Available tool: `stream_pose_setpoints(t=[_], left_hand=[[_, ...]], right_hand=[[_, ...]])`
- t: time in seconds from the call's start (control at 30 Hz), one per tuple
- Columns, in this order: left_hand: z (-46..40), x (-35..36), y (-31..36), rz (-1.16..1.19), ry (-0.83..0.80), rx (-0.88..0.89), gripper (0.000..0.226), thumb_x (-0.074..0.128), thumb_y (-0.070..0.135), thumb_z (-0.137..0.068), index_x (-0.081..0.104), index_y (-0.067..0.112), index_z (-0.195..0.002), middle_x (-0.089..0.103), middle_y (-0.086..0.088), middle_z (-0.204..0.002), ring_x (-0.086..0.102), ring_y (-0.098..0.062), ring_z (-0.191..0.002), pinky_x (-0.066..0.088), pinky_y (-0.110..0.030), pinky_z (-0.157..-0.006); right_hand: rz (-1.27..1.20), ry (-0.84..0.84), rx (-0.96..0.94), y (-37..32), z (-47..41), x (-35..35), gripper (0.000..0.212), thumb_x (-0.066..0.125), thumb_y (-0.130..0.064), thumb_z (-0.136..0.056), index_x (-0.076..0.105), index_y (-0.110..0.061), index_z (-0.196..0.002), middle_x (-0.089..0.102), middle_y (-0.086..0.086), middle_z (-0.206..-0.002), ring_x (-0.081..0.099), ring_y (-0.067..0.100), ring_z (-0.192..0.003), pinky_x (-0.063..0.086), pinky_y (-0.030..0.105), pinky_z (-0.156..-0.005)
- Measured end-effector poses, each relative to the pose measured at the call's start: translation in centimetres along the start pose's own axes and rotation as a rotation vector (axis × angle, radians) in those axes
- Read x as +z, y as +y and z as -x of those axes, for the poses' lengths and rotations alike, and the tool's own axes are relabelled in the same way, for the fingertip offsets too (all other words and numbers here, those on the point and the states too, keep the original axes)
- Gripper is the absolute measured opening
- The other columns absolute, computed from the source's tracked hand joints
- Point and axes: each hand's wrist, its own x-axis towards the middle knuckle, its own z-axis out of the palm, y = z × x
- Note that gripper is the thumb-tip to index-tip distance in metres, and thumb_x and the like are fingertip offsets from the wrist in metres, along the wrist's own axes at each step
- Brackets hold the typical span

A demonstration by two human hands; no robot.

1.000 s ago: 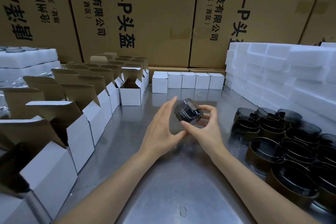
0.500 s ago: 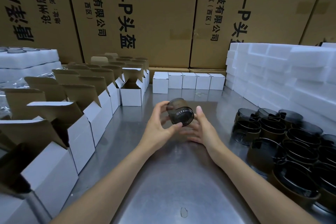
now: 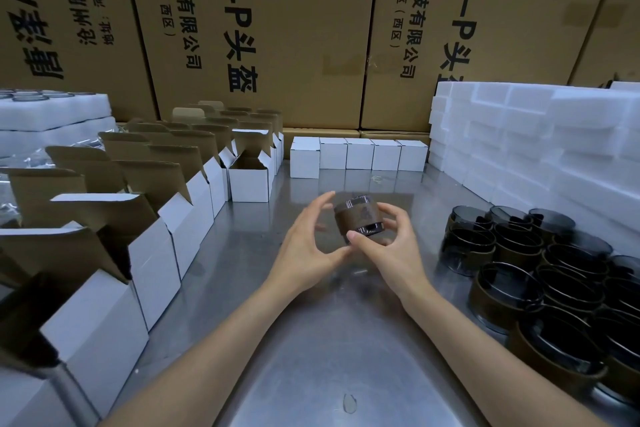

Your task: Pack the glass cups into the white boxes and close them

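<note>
A dark smoked glass cup [image 3: 358, 218] with a brown band is held above the steel table [image 3: 329, 340], tilted with its rim toward me. My right hand [image 3: 388, 253] grips it, thumb on the near side and fingers curled over the far side. Beside the cup's left side is my left hand [image 3: 308, 246], its fingers loosely curved; contact with the cup is unclear. Several open white boxes [image 3: 249, 180] with raised brown flaps line the left side. A row of closed white boxes [image 3: 360, 153] stands at the back.
Several more banded glass cups [image 3: 519, 253] crowd the table's right side. White foam blocks [image 3: 536, 149] are stacked behind them. Foam trays with cups [image 3: 52, 114] sit at the far left. Large printed cardboard cartons [image 3: 277, 28] wall off the back.
The cup passed from my left hand's grip back into my right hand and turned over between them. Both hands stayed above the middle of the table.
</note>
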Motion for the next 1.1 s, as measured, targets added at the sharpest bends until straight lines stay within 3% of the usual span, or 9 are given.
stream_pose_setpoints(t=[0.1,0.2,0.3,0.4,0.67,0.8,0.9,1.0,1.1], left_hand=[[0.1,0.1,0.0,0.028,-0.036,-0.018,0.076,0.08,0.031,-0.075,0.04,0.036,-0.139,0.062,0.014,-0.119,0.061,0.0,-0.1,0.051,-0.03,-0.092],[0.2,0.1,0.2,0.026,-0.039,0.014,0.077,0.078,0.025,-0.076,0.039,0.036,-0.141,0.06,0.015,-0.122,0.059,0.002,-0.106,0.049,-0.022,-0.093],[0.1,0.1,0.3,0.001,-0.059,0.045,0.071,0.077,0.022,-0.078,0.042,0.032,-0.139,0.058,0.014,-0.125,0.056,0.002,-0.112,0.047,-0.021,-0.096],[0.0,0.1,0.1,-0.001,-0.066,0.048,0.063,0.074,0.016,-0.08,0.046,0.024,-0.136,0.06,0.01,-0.125,0.056,0.001,-0.112,0.046,-0.024,-0.1],[-0.2,0.0,-0.3,0.051,-0.08,-0.061,0.058,0.08,0.017,-0.074,0.051,0.023,-0.124,0.064,0.01,-0.113,0.059,0.005,-0.102,0.046,-0.015,-0.09],[-0.1,-0.1,-0.5,0.14,-0.214,-0.162,0.056,0.077,0.01,-0.076,0.048,0.023,-0.121,0.062,0.01,-0.111,0.065,-0.007,-0.099,0.051,-0.032,-0.094],[-0.4,-0.4,-0.6,0.229,-0.263,-0.211,0.053,0.065,0.018,-0.074,0.046,0.021,-0.124,0.058,0.002,-0.121,0.059,-0.014,-0.113,0.048,-0.035,-0.099],[-1.2,-1.1,-1.0,0.278,-0.137,-0.304,0.043,0.052,0.024,-0.081,0.048,0.02,-0.124,0.054,0.003,-0.129,0.05,-0.009,-0.119,0.041,-0.014,-0.092],[-2.2,-2.2,-3.0,0.004,0.167,-0.326,0.03,0.046,0.019,-0.097,0.052,0.019,-0.127,0.05,0.007,-0.13,0.045,-0.01,-0.125,0.033,-0.019,-0.096]], right_hand=[[0.019,-0.039,-0.013,0.3,-0.2,0.0,0.069,0.085,-0.016,-0.069,0.047,-0.026,-0.126,0.049,0.006,-0.126,0.061,0.023,-0.107,0.054,0.044,-0.088],[0.084,-0.08,-0.05,0.7,-0.3,-0.1,0.073,0.084,-0.023,-0.069,0.043,-0.03,-0.129,0.044,-0.003,-0.125,0.055,-0.006,-0.102,0.049,0.009,-0.077],[0.136,-0.118,-0.075,1.0,-0.4,0.0,0.057,0.08,-0.025,-0.074,0.045,-0.041,-0.116,0.042,-0.009,-0.123,0.041,-0.024,-0.103,0.037,-0.002,-0.077],[0.125,-0.144,-0.078,1.3,-0.4,0.1,0.051,0.08,-0.024,-0.074,0.048,-0.036,-0.112,0.053,-0.011,-0.12,0.045,-0.012,-0.112,0.037,0.002,-0.082],[0.12,-0.167,0.003,1.3,-0.4,0.3,0.043,0.079,-0.031,-0.074,0.05,-0.028,-0.107,0.062,-0.015,-0.1,0.058,-0.007,-0.093,0.049,0.02,-0.079],[0.253,-0.225,0.03,0.9,-0.3,0.4,0.047,0.072,-0.031,-0.079,0.043,-0.027,-0.116,0.06,-0.006,-0.108,0.059,0.014,-0.102,0.05,0.037,-0.089],[0.278,-0.233,0.022,0.6,-0.2,0.6,0.049,0.069,-0.034,-0.082,0.04,-0.029,-0.121,0.057,-0.009,-0.11,0.056,0.013,-0.104,0.046,0.035,-0.093],[0.237,-0.22,0.049,0.7,-0.3,0.6,0.045,0.064,-0.042,-0.085,0.042,-0.03,-0.122,0.056,-0.013,-0.109,0.054,0.008,-0.103,0.041,0.027,-0.087],[0.192,-0.201,0.074,0.9,-0.5,0.6,0.038,0.057,-0.047,-0.089,0.044,-0.03,-0.12,0.055,-0.015,-0.107,0.052,0.009,-0.103,0.036,0.025,-0.084]])
